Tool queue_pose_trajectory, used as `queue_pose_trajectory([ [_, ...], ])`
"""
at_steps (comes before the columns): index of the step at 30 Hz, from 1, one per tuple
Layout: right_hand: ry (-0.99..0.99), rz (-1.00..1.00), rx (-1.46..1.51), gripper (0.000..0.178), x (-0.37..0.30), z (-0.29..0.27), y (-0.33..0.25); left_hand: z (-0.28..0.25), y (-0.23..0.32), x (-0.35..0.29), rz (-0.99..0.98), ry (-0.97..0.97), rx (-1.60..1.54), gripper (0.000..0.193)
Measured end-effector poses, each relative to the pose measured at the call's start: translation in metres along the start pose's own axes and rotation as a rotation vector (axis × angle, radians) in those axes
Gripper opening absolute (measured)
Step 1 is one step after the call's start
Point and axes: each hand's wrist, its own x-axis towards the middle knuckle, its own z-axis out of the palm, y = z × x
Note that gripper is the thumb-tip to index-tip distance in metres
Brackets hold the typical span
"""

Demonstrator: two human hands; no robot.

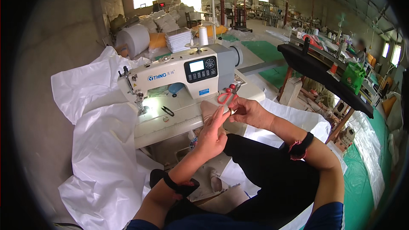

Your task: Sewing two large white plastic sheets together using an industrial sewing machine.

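My two hands meet in front of the sewing machine (181, 70), above my lap. My left hand (211, 138) has its fingers stretched out, pointing up and to the right. My right hand (252, 113) is closed in a pinch at the left fingertips. A small yellowish, ring-like thing (231, 111) shows between the hands; its kind is too small to tell. Just beyond them, red-handled scissors (225, 98) lie on the machine bed (187, 121). Black thread snips (168, 111) rest near the lit needle area.
White sheet material (104, 157) drapes down at the left of the machine, and more (289, 119) lies at the right. A white thread cone (203, 36) stands behind the machine. A black padded bar (324, 74) with a green bag (353, 76) is at the right. A person (361, 51) is far off.
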Motion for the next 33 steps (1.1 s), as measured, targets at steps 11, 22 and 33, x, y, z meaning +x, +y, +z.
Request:
queue_pose_trajectory([
  [11, 0.058, -0.233, -0.575, 0.031, -0.004, -0.003, -0.011, 0.013, -0.01, 0.002, -0.477, 0.092, -1.493, 0.061],
  [22, 0.146, -0.084, -0.617, 0.024, -0.002, -0.004, -0.019, 0.002, -0.087, -0.039, -0.079, -0.114, 0.267, 0.062],
  [33, 0.154, 0.004, -0.604, 0.029, -0.006, -0.005, -0.022, 0.021, -0.073, -0.051, 0.134, -0.247, 0.325, 0.054],
])
